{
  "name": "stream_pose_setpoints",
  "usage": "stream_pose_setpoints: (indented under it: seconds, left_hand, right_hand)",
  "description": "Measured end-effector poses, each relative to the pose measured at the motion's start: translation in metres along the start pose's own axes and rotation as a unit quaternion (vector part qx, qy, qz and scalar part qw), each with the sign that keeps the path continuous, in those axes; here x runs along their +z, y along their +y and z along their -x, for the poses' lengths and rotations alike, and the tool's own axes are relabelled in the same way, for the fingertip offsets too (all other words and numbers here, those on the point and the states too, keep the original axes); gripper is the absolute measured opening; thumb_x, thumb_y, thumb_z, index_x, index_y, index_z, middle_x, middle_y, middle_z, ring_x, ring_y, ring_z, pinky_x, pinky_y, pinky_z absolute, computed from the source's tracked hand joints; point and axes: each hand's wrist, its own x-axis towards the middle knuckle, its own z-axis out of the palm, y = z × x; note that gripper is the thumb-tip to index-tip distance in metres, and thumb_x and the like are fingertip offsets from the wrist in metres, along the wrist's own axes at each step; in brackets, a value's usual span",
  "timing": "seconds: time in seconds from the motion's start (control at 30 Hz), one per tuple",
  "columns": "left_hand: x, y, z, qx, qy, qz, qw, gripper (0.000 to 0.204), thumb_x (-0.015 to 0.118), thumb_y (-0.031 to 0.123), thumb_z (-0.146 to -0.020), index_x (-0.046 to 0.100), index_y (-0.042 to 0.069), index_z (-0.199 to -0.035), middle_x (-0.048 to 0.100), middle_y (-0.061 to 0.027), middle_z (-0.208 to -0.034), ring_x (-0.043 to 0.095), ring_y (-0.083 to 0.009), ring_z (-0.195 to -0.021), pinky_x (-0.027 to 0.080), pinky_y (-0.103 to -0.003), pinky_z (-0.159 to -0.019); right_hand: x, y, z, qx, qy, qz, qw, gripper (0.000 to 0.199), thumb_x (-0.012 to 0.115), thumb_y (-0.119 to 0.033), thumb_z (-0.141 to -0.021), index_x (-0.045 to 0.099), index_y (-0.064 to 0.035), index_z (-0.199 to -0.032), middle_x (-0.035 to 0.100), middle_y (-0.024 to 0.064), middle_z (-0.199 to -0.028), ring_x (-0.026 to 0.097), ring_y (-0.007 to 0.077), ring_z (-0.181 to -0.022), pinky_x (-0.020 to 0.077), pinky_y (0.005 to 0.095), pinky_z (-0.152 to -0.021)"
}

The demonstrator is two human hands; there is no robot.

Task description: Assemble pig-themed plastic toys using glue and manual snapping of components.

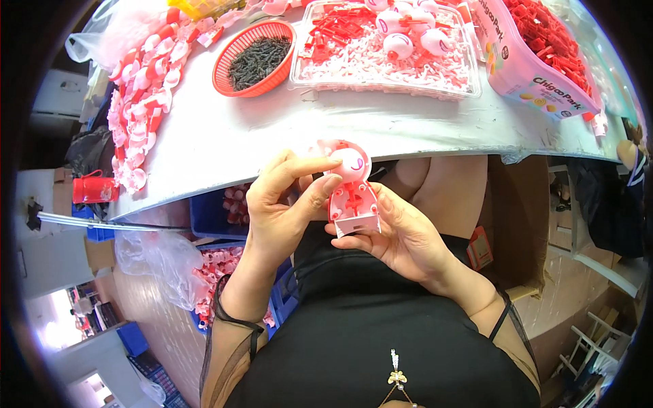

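Just off the table's near edge, a pink and red plastic toy shell (364, 204) is held with its inner side up, showing pegs and a red cross-shaped part. A white ball (353, 163) with a purple curl mark sits in its round top. My left hand (279, 200) is closed at that upper end, index fingertip on the ball and thumb at its lower edge. From the right, my right hand (418, 241) grips the shell's lower part between thumb and fingers. Its squared pale pink end points toward me.
On the white table (224, 132) stand a red basket (219, 71) of dark screws, a clear tray (391, 87) of small parts and balls, and a pink bin (524, 85) of red pieces. Pink shells (139, 109) heap at left. Blue crates (211, 214) stand below.
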Motion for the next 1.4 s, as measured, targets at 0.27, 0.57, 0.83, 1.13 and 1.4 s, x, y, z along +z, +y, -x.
stream_pose_setpoints:
  seconds: [0.27,0.57,0.83,1.13,1.4]
  left_hand:
    - [-0.008,0.019,-0.047,0.107,0.058,-0.116,0.986,0.019,0.069,0.001,-0.081,0.069,0.003,-0.100,0.046,0.0014,-0.072,0.042,-0.0042,-0.062,0.035,-0.019,-0.056]
    - [-0.001,0.009,-0.134,0.126,-0.024,-0.318,0.940,0.013,0.068,0.010,-0.082,0.070,0.002,-0.092,0.057,-0.0035,-0.078,0.052,-0.0084,-0.066,0.042,-0.023,-0.062]
    - [0.017,-0.004,-0.156,0.126,-0.045,-0.401,0.906,0.018,0.072,0.016,-0.078,0.068,0.000,-0.083,0.058,-0.0078,-0.077,0.059,-0.0166,-0.068,0.047,-0.029,-0.063]
    - [0.016,0.005,-0.143,0.131,-0.031,-0.322,0.937,0.013,0.068,0.011,-0.081,0.066,-0.001,-0.086,0.063,-0.0094,-0.082,0.061,-0.0169,-0.075,0.047,-0.028,-0.071]
    - [0.010,0.022,-0.080,0.065,-0.085,-0.094,0.990,0.008,0.062,-0.001,-0.085,0.063,-0.004,-0.092,0.061,-0.0059,-0.083,0.056,-0.0104,-0.078,0.044,-0.024,-0.071]
  right_hand:
    - [-0.003,-0.007,0.001,-0.021,0.001,0.007,1.000,0.044,0.046,-0.030,-0.098,0.036,-0.0028,-0.131,0.050,0.0191,-0.126,0.055,0.0336,-0.114,0.0470,0.0433,-0.096]
    - [-0.001,-0.023,0.007,-0.051,0.006,0.005,0.999,0.043,0.047,-0.027,-0.098,0.035,-0.0029,-0.131,0.048,0.0213,-0.129,0.054,0.0344,-0.116,0.0477,0.0420,-0.097]
    - [-0.007,-0.033,0.005,-0.064,0.005,-0.002,0.998,0.042,0.046,-0.026,-0.098,0.034,-0.0028,-0.131,0.048,0.0205,-0.129,0.054,0.0330,-0.116,0.0470,0.0413,-0.098]
    - [-0.009,-0.039,0.002,-0.068,0.007,-0.005,0.998,0.045,0.047,-0.027,-0.098,0.032,-0.0007,-0.132,0.049,0.0196,-0.126,0.054,0.0316,-0.115,0.0470,0.0408,-0.098]
    - [-0.009,-0.040,0.001,-0.085,0.017,-0.004,0.996,0.047,0.046,-0.027,-0.098,0.031,0.0000,-0.133,0.050,0.0190,-0.124,0.055,0.0316,-0.114,0.0475,0.0434,-0.097]
